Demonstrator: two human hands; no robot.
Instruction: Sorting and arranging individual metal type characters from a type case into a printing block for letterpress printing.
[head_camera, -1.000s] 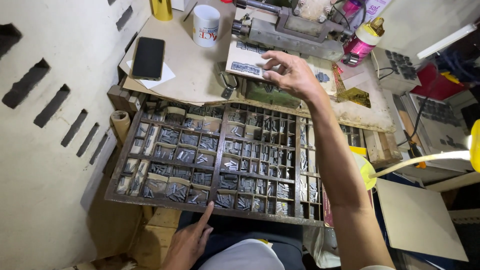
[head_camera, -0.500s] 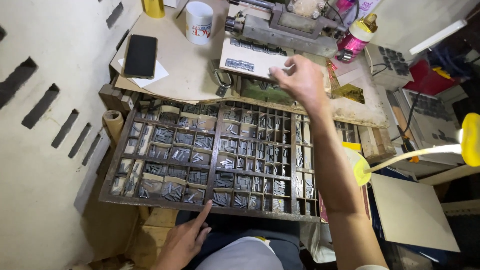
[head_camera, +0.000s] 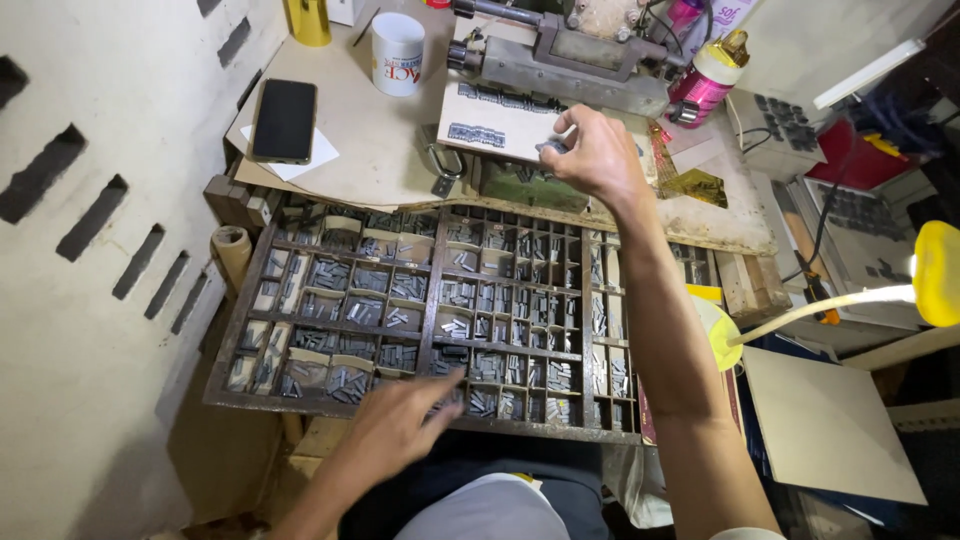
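Observation:
A dark wooden type case (head_camera: 430, 318) with many small compartments of grey metal type lies in front of me. My left hand (head_camera: 405, 422) reaches over its near edge, fingers spread, index finger pointing at a front compartment; it is blurred and holds nothing I can see. My right hand (head_camera: 597, 155) is stretched past the case to a white board (head_camera: 490, 125) bearing set lines of type, and pinches a small grey piece of metal type (head_camera: 553, 146) between thumb and fingers. A grey metal press (head_camera: 570, 55) stands just behind the board.
On the beige tabletop (head_camera: 370, 150) lie a black phone (head_camera: 285, 120) on white paper and a white mug (head_camera: 397, 52). A pink bottle (head_camera: 705, 80) stands at the back right. A yellow lamp (head_camera: 935, 275) juts in from the right. A slotted wall (head_camera: 90, 230) is at left.
My right hand has moved from open above the board to pinching a piece of type at the board. My left hand has slid further over the case's front compartments.

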